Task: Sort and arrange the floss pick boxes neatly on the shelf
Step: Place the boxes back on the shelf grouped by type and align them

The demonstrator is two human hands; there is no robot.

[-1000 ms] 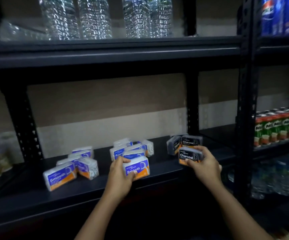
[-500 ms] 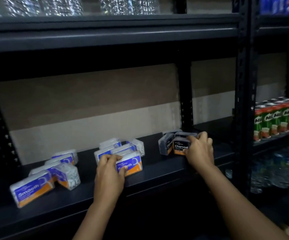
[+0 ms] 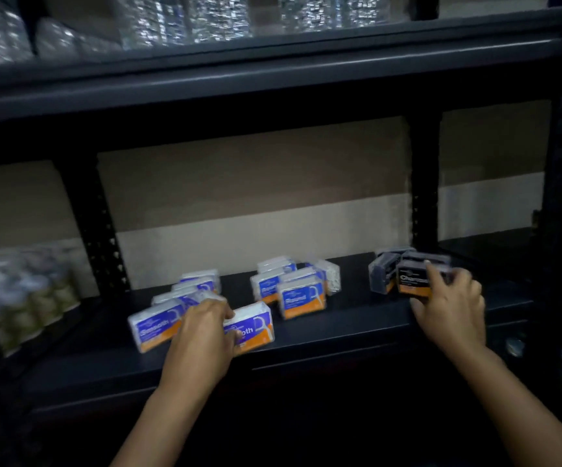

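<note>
Head cam caught my left hand (image 3: 202,335) gripping a Smooth box (image 3: 252,326) to join its group, right fingers (image 3: 432,271) curled round a Charcoal box (image 3: 414,281).

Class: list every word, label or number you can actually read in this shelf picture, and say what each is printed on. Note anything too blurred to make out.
"Smooth": on the left front white box, blurred.
"...oth": on the white box held by the left hand; the rest is covered.
"Round": on the middle front white box, blurred.
"Charcoal": on the black box at the right hand, blurred.
Small print on every box: unreadable.
</note>
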